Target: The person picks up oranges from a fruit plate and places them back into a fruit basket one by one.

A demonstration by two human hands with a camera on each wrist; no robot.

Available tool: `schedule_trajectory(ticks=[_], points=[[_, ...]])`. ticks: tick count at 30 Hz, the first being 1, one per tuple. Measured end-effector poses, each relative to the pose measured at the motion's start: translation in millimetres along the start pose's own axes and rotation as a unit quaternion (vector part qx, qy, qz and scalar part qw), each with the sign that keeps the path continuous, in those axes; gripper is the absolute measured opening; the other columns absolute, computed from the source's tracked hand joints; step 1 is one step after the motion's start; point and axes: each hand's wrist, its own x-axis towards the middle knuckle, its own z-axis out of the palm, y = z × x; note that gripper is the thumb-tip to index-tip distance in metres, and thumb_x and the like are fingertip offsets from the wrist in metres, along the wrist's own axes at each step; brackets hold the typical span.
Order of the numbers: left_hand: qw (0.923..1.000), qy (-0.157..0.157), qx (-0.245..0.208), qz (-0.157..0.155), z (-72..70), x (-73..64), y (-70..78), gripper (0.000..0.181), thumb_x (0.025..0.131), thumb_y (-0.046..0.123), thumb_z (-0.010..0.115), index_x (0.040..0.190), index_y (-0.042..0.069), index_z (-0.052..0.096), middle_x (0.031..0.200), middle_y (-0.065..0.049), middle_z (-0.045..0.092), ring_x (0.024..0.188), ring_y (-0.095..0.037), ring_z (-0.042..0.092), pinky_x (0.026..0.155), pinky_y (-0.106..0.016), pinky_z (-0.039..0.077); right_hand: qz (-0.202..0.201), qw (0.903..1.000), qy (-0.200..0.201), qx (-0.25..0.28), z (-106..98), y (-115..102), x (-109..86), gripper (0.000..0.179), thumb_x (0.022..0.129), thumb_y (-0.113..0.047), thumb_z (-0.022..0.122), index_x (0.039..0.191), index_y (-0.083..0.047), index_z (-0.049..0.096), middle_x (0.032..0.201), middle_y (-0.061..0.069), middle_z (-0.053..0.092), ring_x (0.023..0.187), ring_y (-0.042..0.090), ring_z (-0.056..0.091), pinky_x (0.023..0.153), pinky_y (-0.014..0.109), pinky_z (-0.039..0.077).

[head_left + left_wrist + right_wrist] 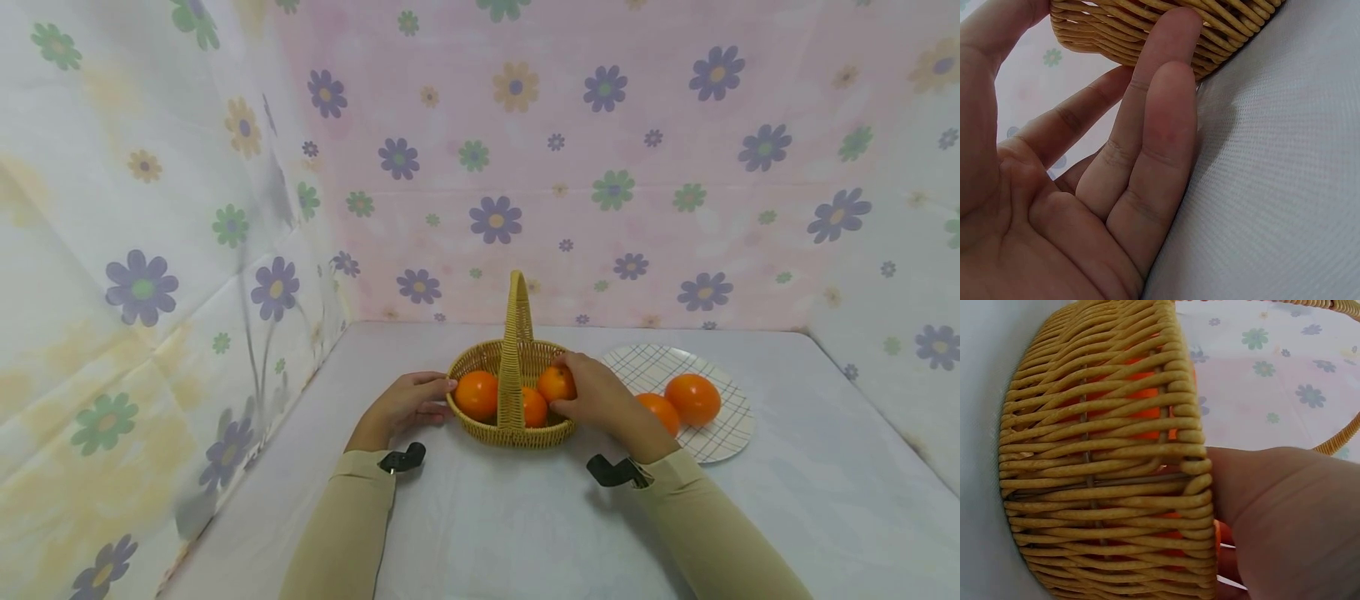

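Note:
A wicker basket (pixel 517 437) with a tall arched handle stands mid-table, holding several oranges. My left hand (pixel 408 404) is at the basket's left side, its thumb at the rim; in the left wrist view its fingers (pixel 1169 125) reach fairly straight along the woven wall. Over the right rim, my right hand (pixel 600 396) grips an orange (pixel 557 383) between thumb and fingers, inside the basket. Another orange (pixel 477 395) lies left of the handle, and one (pixel 533 407) is partly behind it. In the right wrist view, the woven side (pixel 1104 456) hides most of the fruit.
On the right, a white plate (pixel 731 437) with a grid pattern bears two oranges (pixel 692 399), one partly hidden by the right arm. A white cloth covers the table (pixel 480 517). Flowered cloth walls (pixel 555 175) stand behind and at the sides.

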Motion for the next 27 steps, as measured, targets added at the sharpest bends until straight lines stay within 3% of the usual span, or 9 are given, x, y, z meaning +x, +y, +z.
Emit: schedule_trajectory(ticks=[15, 27], points=[[1.0000, 0.003, 0.006, -0.005, 0.6, -0.9, 2.8, 0.077, 0.077, 0.058, 0.086, 0.137, 0.014, 0.065, 0.126, -0.009, 0.072, 0.097, -0.025, 0.077, 0.084, -0.034, 0.063, -0.021, 0.9995, 0.017, 0.014, -8.9, -9.3, -5.0, 0.061, 0.092, -0.028, 0.078, 0.145, -0.009, 0.054, 0.140, 0.011, 0.061, 0.113, 0.027, 0.060, 0.101, 0.048, 0.054], [1.0000, 0.000, 0.001, -0.008, 0.0, -0.5, 2.1, 0.079, 0.077, 0.057, 0.087, 0.138, 0.013, 0.064, 0.127, -0.009, 0.072, 0.097, -0.025, 0.077, 0.084, -0.035, 0.063, -0.036, 0.9981, 0.034, 0.035, -24.1, -18.9, -9.7, 0.055, 0.092, -0.028, 0.078, 0.141, -0.011, 0.058, 0.146, 0.007, 0.059, 0.131, 0.029, 0.057, 0.112, 0.054, 0.047]])
